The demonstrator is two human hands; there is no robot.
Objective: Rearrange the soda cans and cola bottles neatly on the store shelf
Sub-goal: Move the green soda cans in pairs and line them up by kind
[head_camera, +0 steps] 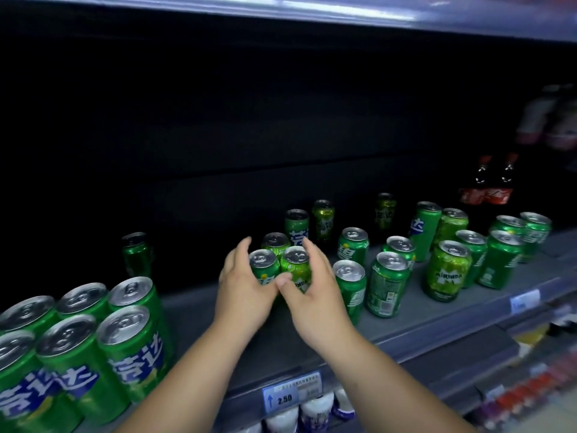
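Two green soda cans stand side by side mid-shelf: a left can [264, 266] and a Mirinda can [296, 267]. My left hand [243, 289] curls round the left can. My right hand [309, 285] curls round the Mirinda can, and my two thumbs meet in front. A third can [274, 242] stands just behind the pair. Several more green cans [388, 287] are scattered to the right. A tidy block of green cans [93, 345] fills the shelf's front left. Two cola bottles [495, 185] stand at the back right.
A lone green can [136, 254] stands at the back left. The grey shelf [199, 317] has a front rail with a 2.50 price tag [290, 392]. White bottles [315, 410] sit on the shelf below. The shelf's back is dark.
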